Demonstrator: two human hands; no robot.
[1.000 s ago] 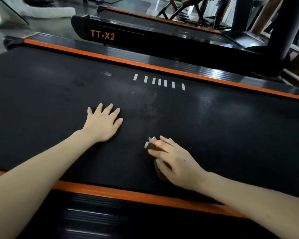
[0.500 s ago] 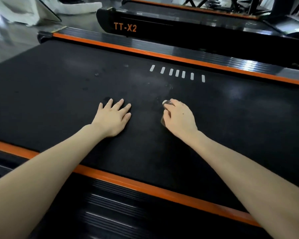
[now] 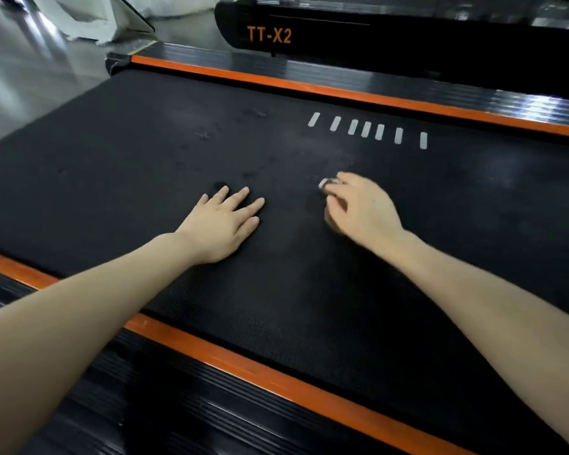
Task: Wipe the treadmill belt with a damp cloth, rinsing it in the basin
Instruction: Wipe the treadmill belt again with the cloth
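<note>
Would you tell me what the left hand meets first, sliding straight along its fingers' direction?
Only bare belt at first; the left hand would then probably reach the row of white marks.

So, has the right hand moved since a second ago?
Yes: the right hand has slid away from the near orange rail, toward the white dashes.

Both forearms were bare all the way to the frame edge, no sleeve showing. Left hand (image 3: 222,224) and right hand (image 3: 362,208) were bare too. The right hand was motion-blurred, so its finger detail was unreadable.
</note>
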